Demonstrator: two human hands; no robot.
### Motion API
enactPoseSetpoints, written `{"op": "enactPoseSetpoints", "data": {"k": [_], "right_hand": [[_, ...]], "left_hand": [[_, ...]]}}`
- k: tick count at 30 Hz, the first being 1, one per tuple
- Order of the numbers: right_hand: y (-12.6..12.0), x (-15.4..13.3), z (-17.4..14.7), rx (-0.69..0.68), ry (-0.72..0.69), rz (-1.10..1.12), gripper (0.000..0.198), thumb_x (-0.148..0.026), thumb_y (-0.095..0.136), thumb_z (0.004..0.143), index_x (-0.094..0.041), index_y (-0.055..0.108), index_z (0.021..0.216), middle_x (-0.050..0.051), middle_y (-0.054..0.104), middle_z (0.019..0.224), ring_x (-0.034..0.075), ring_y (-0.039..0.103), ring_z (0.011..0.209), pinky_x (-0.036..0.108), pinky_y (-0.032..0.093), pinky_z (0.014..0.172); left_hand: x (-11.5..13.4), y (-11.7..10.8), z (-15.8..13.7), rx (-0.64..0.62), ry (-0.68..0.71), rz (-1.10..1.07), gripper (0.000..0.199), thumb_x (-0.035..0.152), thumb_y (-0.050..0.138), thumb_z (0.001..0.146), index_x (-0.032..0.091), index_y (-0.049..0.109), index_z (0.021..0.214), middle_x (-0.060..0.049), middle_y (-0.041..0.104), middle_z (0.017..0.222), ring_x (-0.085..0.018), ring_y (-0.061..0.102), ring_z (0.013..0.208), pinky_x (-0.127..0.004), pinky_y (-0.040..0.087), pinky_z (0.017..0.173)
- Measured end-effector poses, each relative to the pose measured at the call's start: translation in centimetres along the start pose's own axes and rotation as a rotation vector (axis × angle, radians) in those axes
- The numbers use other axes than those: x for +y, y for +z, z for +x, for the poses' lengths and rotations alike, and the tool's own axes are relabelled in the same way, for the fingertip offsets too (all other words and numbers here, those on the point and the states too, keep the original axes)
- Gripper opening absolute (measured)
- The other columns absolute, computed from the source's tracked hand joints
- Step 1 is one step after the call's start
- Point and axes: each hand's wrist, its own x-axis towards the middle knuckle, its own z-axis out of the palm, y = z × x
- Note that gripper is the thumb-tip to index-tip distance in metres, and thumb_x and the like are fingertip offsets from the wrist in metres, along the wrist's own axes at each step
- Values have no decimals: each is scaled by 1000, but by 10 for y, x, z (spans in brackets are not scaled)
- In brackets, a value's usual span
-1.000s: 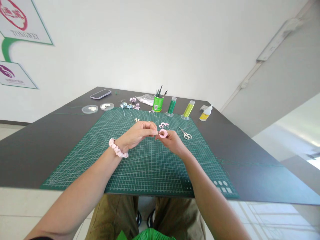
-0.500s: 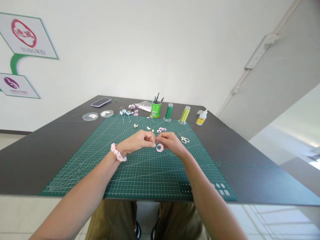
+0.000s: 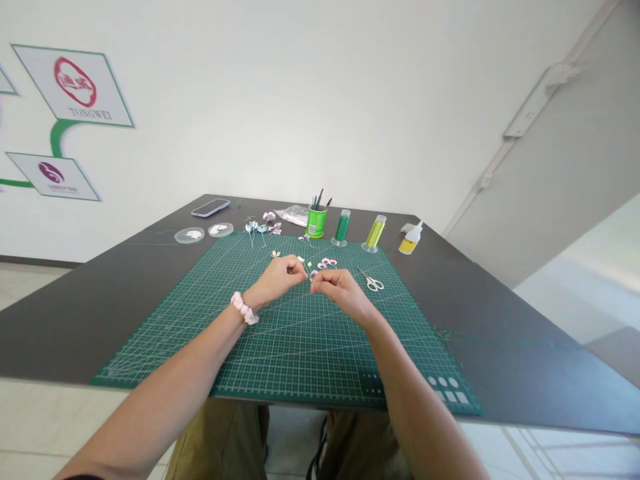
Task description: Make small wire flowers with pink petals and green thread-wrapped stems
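Note:
Over the middle of the cutting mat (image 3: 300, 347), both my hands are pinched close together. My left hand (image 3: 280, 279), with a pink scrunchie (image 3: 244, 309) on the wrist, has thumb and forefinger closed at the edge of a small pink ring-shaped petal (image 3: 313, 274). My right hand (image 3: 343, 291) is closed just right of it, its fingertips pressed together; what they hold is too small to make out. Just beyond the hands lie several more pink petals (image 3: 326, 262). White scissors (image 3: 373, 283) rest right of my right hand.
Behind the hands stand a green pen can (image 3: 316, 222), a green thread spool (image 3: 342, 228), a yellow-green spool (image 3: 375, 233) and a glue bottle (image 3: 411, 239). At back left are blue flowers (image 3: 256, 228), shallow dishes (image 3: 190, 235) and a phone (image 3: 211, 208).
The pink petal, which hung below my fingertips, now shows higher between the hands. My right hand has dropped slightly relative to my left. The view has shifted a little.

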Motion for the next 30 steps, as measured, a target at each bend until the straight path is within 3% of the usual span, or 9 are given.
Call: {"op": "enactPoseSetpoints", "data": {"k": [4, 11, 15, 17, 24, 30], "right_hand": [[6, 1, 0, -73, -3, -81, 21, -26, 52, 77, -15, 67, 67, -5, 45, 50, 8, 30, 46, 23, 22, 45], [11, 13, 4, -103, 11, -135, 23, -22, 51, 81, -15, 70, 70, -5, 44, 49, 8, 30, 45, 23, 23, 45], [11, 14, 5, -100, 8, -127, 22, -23, 52, 81, -15, 71, 70, -3, 53, 55, 9, 34, 47, 24, 26, 48], [11, 14, 5, -96, 36, -99, 21, -24, 54, 80, -15, 71, 70, -3, 53, 54, 9, 33, 47, 24, 25, 48], [10, 19, 8, -37, 115, -26, 22, -33, 57, 77, -16, 68, 69, -9, 29, 44, 7, 24, 41, 23, 18, 43], [5, 20, 9, 50, 140, 69, 29, -45, 60, 73, -17, 61, 64, -9, 28, 45, 7, 23, 41, 23, 18, 41]], "left_hand": [[2, -1, 0, 109, -1, -84, 20, 29, 61, 69, 17, 51, 56, 1, 51, 71, -13, 45, 69, -30, 37, 71], [4, -1, -1, 100, -28, -234, 21, 29, 64, 68, 17, 51, 56, 2, 50, 69, -12, 44, 68, -29, 38, 70], [5, -2, -1, 97, -26, -298, 22, 29, 65, 67, 17, 51, 56, 2, 50, 69, -12, 44, 68, -28, 38, 70], [6, -2, -1, 76, -28, -324, 22, 30, 65, 67, 17, 51, 56, 1, 50, 68, -12, 44, 67, -28, 38, 68], [13, -6, -4, -67, -17, -381, 23, 31, 70, 64, 16, 55, 54, 2, 49, 67, -11, 42, 64, -27, 37, 65], [17, -7, -7, -176, 1, -369, 22, 28, 69, 65, 16, 55, 53, 2, 50, 68, -13, 45, 67, -30, 39, 72]]}}
